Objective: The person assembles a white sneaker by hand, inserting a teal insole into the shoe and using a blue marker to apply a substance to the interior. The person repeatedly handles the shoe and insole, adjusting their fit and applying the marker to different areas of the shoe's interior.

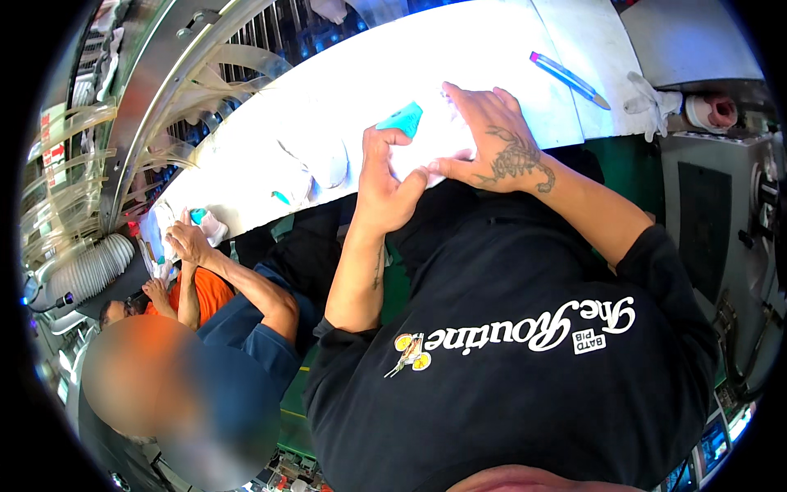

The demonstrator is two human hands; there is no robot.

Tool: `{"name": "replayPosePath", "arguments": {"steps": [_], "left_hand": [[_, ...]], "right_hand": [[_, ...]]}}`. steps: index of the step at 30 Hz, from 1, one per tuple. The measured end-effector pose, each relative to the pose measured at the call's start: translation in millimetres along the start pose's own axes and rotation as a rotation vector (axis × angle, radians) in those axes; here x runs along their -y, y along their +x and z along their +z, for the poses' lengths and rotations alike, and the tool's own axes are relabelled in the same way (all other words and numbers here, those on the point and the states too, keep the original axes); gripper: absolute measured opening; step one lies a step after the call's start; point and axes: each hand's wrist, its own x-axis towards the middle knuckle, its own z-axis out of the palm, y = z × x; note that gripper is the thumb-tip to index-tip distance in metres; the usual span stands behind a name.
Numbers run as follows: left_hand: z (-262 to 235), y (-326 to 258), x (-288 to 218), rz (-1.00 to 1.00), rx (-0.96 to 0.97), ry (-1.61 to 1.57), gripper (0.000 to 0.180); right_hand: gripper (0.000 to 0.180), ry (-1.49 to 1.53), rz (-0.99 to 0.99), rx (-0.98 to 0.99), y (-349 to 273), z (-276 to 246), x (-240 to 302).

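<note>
A white sock [430, 152] with a teal patch [402, 120] lies on the bright white tabletop in front of me. My left hand [387, 180] grips its left side, the index finger bent beside the teal patch. From the right, my right hand [496, 139] holds the other side, fingers over the fabric and thumb pointing inward. Both thumbs come close together at the near edge of the sock. Strong glare washes out the fabric's outline. More white pieces [328, 160], one with a teal spot, rest on the table to the left.
A blue pen-like tool [570, 79] lies at the far right of the white table [508, 41]. Past it are a white glove [652, 102] and a round white container [711, 112]. Co-workers sit at left; one person's hand [188, 239] holds a white and teal piece. Clear tubes [221, 66] line the machine.
</note>
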Motion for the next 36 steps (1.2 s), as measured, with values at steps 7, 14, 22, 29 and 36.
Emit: {"name": "replayPosePath", "arguments": {"steps": [7, 14, 22, 29, 36], "left_hand": [[0, 12, -7, -0.033, -0.074, -0.118, 0.071], [-3, 30, -19, -0.118, -0.006, -0.153, 0.081], [36, 34, -40, 0.059, -0.263, 0.047, 0.066], [80, 26, -17, 0.029, -0.014, -0.459, 0.060], [33, -13, 68, -0.062, -0.390, -0.021, 0.045]], "right_hand": [[0.116, 0.046, -0.030, 0.001, 1, 2, -12], [0.125, 0.028, -0.045, 0.200, 0, -24, -28], [0.108, 0.624, 0.154, -0.006, -33, -8, -45], [0.071, 0.812, 0.217, -0.354, -42, -11, -86], [0.035, 0.647, -0.222, -1.036, 56, -232, -81]]}}
